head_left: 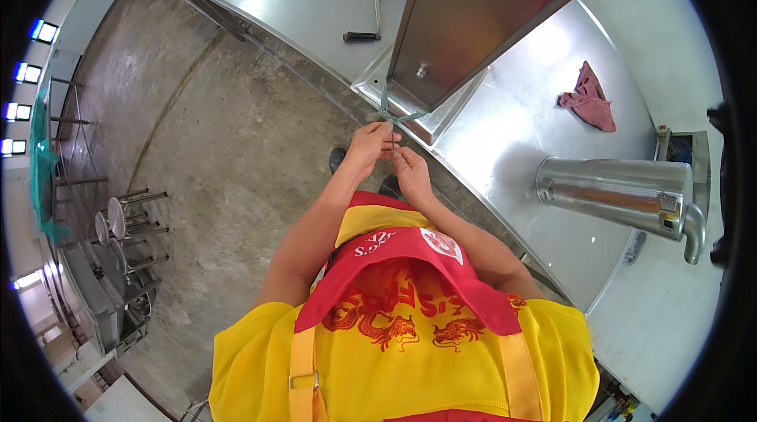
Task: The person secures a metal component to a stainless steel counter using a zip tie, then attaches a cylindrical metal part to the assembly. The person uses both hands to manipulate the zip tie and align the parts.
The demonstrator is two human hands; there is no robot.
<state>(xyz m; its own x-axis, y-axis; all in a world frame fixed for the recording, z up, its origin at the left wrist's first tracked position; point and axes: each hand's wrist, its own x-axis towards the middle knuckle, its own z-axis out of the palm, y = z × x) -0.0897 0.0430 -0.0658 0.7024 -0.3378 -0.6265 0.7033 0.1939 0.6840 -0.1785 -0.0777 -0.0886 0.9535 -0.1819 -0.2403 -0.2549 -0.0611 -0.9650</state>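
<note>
Cord (408, 117) (green) | in left fingers (385, 135), right fingers (404, 157) | reaches panel (465, 24) beyond

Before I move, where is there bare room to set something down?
Widest: the right steel table, between the standing steel panel, the dusty-red cloth and the steel cylinder. Another: the left tabletop, to the left of the black-handled tool. Crowded: the panel's lower corner, where the left hand and right hand meet at the green cord.

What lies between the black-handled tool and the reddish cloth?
In the head view, a large metal panel lies between the black-handled tool and the reddish cloth.
</note>
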